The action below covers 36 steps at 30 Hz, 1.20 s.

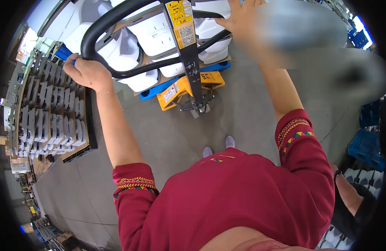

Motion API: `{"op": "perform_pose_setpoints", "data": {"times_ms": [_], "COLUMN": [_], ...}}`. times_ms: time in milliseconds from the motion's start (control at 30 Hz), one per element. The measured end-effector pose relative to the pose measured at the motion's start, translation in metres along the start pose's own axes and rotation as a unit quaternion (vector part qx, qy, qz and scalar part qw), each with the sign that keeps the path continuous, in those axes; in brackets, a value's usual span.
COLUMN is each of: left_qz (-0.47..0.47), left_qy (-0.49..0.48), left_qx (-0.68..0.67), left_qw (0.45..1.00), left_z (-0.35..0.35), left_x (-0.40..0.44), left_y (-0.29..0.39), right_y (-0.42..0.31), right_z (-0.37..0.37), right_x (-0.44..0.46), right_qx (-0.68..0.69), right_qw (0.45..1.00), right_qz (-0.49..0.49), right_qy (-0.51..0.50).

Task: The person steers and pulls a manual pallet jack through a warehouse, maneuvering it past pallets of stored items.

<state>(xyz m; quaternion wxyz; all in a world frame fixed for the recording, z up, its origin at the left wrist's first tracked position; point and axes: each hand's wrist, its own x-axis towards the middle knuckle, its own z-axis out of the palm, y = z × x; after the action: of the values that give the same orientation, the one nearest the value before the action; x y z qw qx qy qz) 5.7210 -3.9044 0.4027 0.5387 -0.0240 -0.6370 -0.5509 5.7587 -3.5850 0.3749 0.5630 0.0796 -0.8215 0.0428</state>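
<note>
The pallet jack handle [130, 74], a black loop on a dark upright with a yellow label, rises in front of me. My left hand [90, 73] is closed round the lower left corner of the loop. At the loop's right side my right hand [245, 27] has its fingers spread, with its thumb touching or very near the black bar; part of this hand is cut off by the top edge. Below, the yellow pallet jack base [176, 93] meets a blue pallet [155, 90] loaded with white plastic parts [153, 35] in layers.
On the left stands a pallet stack of grey-white parts [53, 117] separated by brown sheets. Blue crates [366, 146] sit at the right. Behind my right side, another person's arm [349, 194] shows near more white parts. Grey floor [130, 121] lies around my feet. The upper right is blurred.
</note>
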Motion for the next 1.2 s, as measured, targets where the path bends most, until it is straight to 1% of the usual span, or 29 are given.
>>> {"op": "perform_pose_setpoints", "data": {"times_ms": [67, 133, 167, 200, 233, 300, 333, 367, 400, 433, 467, 500, 533, 567, 600, 633, 667, 700, 733, 767, 800, 867, 933, 967, 1000, 1067, 1133, 1167, 1200], "left_qz": [0.023, -0.017, 0.006, 0.028, 0.066, 0.15, 0.122, 0.114, 0.045, 0.069, 0.178, 0.156, 0.159, 0.128, 0.128, 0.045, 0.046, 0.026, 0.037, 0.107, 0.123, 0.05, 0.17, 0.148, 0.126, 0.117, -0.105, -0.13, -0.157], "left_qy": [0.011, 0.016, 0.023, 0.024, 0.016, 0.001, -0.004, 0.0, 0.016, 0.029, 0.0, -0.004, 0.006, 0.015, 0.021, 0.046, 0.045, 0.046, 0.037, 0.032, 0.021, 0.043, 0.052, 0.064, 0.076, 0.14, 0.12, 0.143, 0.164], "left_qx": [0.003, -0.032, -0.016, 0.002, 0.082, 0.134, 0.089, 0.08, 0.037, 0.077, 0.171, 0.113, 0.096, 0.089, 0.092, 0.0, 0.016, -0.002, 0.038, 0.083, 0.081, 0.094, 0.186, 0.19, 0.196, 0.303, 0.205, 0.266, 0.323], "left_qw": [1.0, 0.999, 1.0, 0.999, 0.994, 0.98, 0.989, 0.99, 0.998, 0.994, 0.969, 0.981, 0.982, 0.988, 0.987, 0.998, 0.998, 0.999, 0.998, 0.99, 0.989, 0.993, 0.966, 0.968, 0.969, 0.935, 0.966, 0.944, 0.919], "left_z": [0.001, 0.004, 0.004, 0.002, -0.003, -0.005, -0.003, -0.005, -0.003, -0.008, -0.021, -0.024, -0.025, -0.024, -0.024, -0.016, -0.017, -0.018, -0.021, -0.029, -0.03, -0.027, -0.038, -0.037, -0.036, -0.048, -0.073, -0.105, -0.137], "left_x": [0.0, -0.002, -0.001, 0.001, 0.001, 0.009, 0.01, 0.011, 0.005, 0.01, 0.021, 0.024, 0.027, 0.021, 0.021, 0.015, 0.015, 0.02, 0.023, 0.032, 0.028, 0.025, 0.038, 0.035, 0.033, 0.028, 0.001, -0.017, -0.034], "left_y": [-0.002, 0.005, 0.001, -0.001, 0.0, -0.01, -0.014, -0.015, 0.003, -0.004, -0.028, -0.034, -0.04, -0.031, -0.029, -0.017, -0.014, -0.021, -0.024, -0.043, -0.039, -0.031, -0.052, -0.05, -0.048, -0.061, -0.083, -0.135, -0.187], "right_y": [0.009, 0.017, 0.019, 0.021, 0.021, 0.028, 0.032, 0.033, 0.033, 0.031, 0.031, 0.034, 0.041, 0.035, 0.034, 0.034, 0.034, 0.031, 0.028, 0.028, 0.025, 0.026, 0.03, 0.04, 0.054, 0.093, 0.145, 0.18, 0.215], "right_z": [-0.004, -0.017, -0.016, -0.015, -0.013, -0.018, -0.018, -0.013, -0.018, -0.02, -0.013, -0.003, 0.007, -0.002, -0.01, -0.015, -0.015, -0.021, -0.021, -0.022, -0.027, -0.024, -0.016, -0.022, -0.035, -0.065, -0.083, -0.076, -0.082], "right_x": [0.005, 0.033, 0.051, 0.057, 0.059, 0.069, 0.07, 0.075, 0.082, 0.088, 0.089, 0.087, 0.089, 0.089, 0.084, 0.082, 0.081, 0.081, 0.077, 0.076, 0.075, 0.069, 0.055, 0.042, 0.025, -0.016, -0.076, -0.116, -0.148], "right_qx": [-0.036, 0.01, -0.054, -0.05, -0.034, -0.023, -0.019, -0.039, -0.038, -0.077, -0.062, -0.051, 0.001, -0.005, -0.008, -0.017, -0.008, -0.014, 0.007, 0.035, 0.025, 0.034, 0.023, 0.021, 0.077, 0.152, 0.171, 0.102, 0.079], "right_qw": [0.999, 0.997, 0.995, 0.99, 0.99, 0.986, 0.984, 0.974, 0.971, 0.959, 0.956, 0.951, 0.942, 0.949, 0.945, 0.947, 0.946, 0.951, 0.958, 0.958, 0.963, 0.965, 0.973, 0.973, 0.978, 0.981, 0.975, 0.965, 0.925], "right_qz": [-0.02, -0.002, -0.036, -0.11, -0.127, -0.163, -0.175, -0.221, -0.238, -0.27, -0.287, -0.305, -0.334, -0.315, -0.324, -0.319, -0.318, -0.305, -0.285, -0.28, -0.267, -0.253, -0.216, -0.215, -0.188, -0.119, -0.003, 0.021, 0.071], "right_qy": [-0.011, 0.079, 0.07, 0.076, 0.056, 0.004, -0.039, 0.019, -0.002, -0.038, -0.005, 0.028, 0.015, -0.003, 0.051, 0.036, 0.064, 0.05, 0.03, 0.05, 0.038, 0.056, 0.078, 0.08, 0.052, -0.032, -0.142, -0.24, -0.364]}}
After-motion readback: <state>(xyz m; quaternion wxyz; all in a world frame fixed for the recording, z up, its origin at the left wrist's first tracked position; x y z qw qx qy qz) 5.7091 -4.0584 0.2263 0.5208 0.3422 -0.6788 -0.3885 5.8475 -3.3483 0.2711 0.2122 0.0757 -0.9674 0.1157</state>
